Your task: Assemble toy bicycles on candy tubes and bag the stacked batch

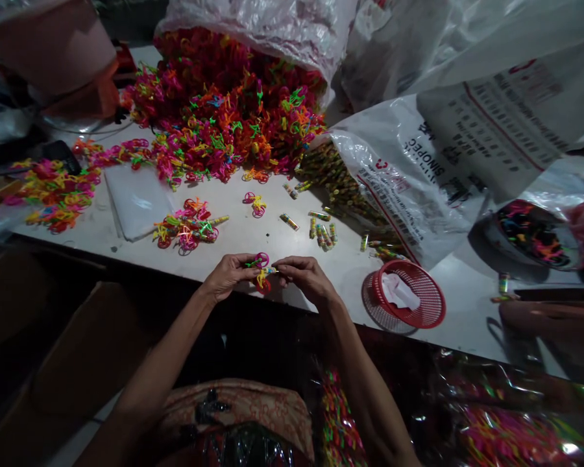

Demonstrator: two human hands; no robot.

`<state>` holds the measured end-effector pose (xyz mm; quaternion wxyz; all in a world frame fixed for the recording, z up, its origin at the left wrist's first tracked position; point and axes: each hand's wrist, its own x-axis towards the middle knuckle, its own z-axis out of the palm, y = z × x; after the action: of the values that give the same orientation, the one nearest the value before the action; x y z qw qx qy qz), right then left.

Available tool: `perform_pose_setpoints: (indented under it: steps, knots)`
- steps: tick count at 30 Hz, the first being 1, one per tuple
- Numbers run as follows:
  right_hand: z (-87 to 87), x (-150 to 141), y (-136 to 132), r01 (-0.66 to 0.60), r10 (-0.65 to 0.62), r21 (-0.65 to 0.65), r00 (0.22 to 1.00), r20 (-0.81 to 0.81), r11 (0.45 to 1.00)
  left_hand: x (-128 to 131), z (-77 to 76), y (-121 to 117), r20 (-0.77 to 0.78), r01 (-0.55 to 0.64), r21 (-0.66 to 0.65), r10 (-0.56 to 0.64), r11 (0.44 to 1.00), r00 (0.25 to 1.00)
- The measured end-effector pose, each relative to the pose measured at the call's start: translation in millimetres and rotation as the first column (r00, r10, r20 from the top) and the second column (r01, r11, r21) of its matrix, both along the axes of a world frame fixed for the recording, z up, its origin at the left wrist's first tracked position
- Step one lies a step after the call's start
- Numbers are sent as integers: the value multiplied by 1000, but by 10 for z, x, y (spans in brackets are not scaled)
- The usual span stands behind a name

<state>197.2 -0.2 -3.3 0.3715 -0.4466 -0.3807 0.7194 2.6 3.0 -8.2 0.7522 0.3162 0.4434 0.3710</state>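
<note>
Two bare hands of mine are meeting over the front edge of the white, flat-topped counter (233, 240). My left hand (226, 275) is pinching a small cluster of pink, green, yellow and red plastic pieces with round wheels (263, 280) between thumb and fingers. My right hand (304, 275) is pinching, at the fingertips, the end of a slim, pale patterned tube (271, 270) at the cluster's right side; the light is dim and the part tiny, so I am only fairly sure it is a tube.

Because the cluster is hanging so near the edge, I am judging a drop to be the main danger: a loose pinch could send it past the counter into the dark gap by my lap. Pressing too hard sideways could bend or snap the thin wheels, if the plastic is brittle.

Several short, printed yellow-green tubes (324, 235) are lying on their sides just beyond my right hand, and a brush of my knuckles could set them rolling. Farther back, a large heap of multicoloured plastic pieces (224, 123) is spilling forward, and a tug on one piece could drag tangled neighbours along. To my right, a round red mesh plastic basket (433, 298) is standing near the edge, where a swinging elbow could tip it.
</note>
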Motion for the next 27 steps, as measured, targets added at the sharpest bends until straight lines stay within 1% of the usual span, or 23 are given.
perform_pose_setpoints:
  steps: [3,6,10,12,14,16,18,19,20,21,22,23,24,25,26,27]
  knots:
    - [-15,-11,25,-51,51,-13,999,-7,999,-15,-22,-14,3,29,-4,-29,1000,1000]
    - [20,-25,35,-65,64,21,997,31,998,-23,-29,-19,-39,19,39,-18,999,999]
    - [88,-84,-19,-9,-9,123,990,141,992,-26,-25,-24,-152,-53,121,71,991,986]
    - [88,-150,-68,16,-47,166,982,185,986,-38,-22,-23,-212,-57,164,92,985,973]
    - [60,-231,-102,17,-55,182,976,209,983,-76,-12,-11,-264,-22,195,73,981,962]
    - [22,-301,-87,-31,-11,177,973,232,984,-162,13,19,-329,37,232,43,972,943]
    - [-2,-328,10,-130,66,200,952,301,971,-306,60,77,-447,98,306,52,947,893]
    - [-4,-318,95,-169,70,241,926,371,956,-392,92,121,-527,125,362,92,924,845]
    - [1,-291,202,-192,34,291,882,469,937,-478,128,178,-612,147,429,167,891,773]
    - [11,-252,326,-201,-39,339,810,585,919,-552,166,249,-684,165,504,275,848,676]
    - [23,-206,459,-199,-139,378,699,701,904,-605,204,335,-729,187,577,398,795,557]
    - [35,-161,592,-197,-229,393,552,801,898,-624,237,437,-744,223,635,507,740,436]
    - [42,-124,717,-207,-280,380,391,877,902,-603,263,552,-742,273,667,583,693,332]
    - [43,-101,824,-228,-293,347,241,925,910,-541,278,678,-743,336,669,617,664,259]
    - [37,-93,907,-263,-284,306,118,952,915,-442,280,811,-764,412,636,606,652,221]
    - [24,-98,963,-304,-272,267,27,962,915,-316,270,948,-806,501,575,553,647,210]
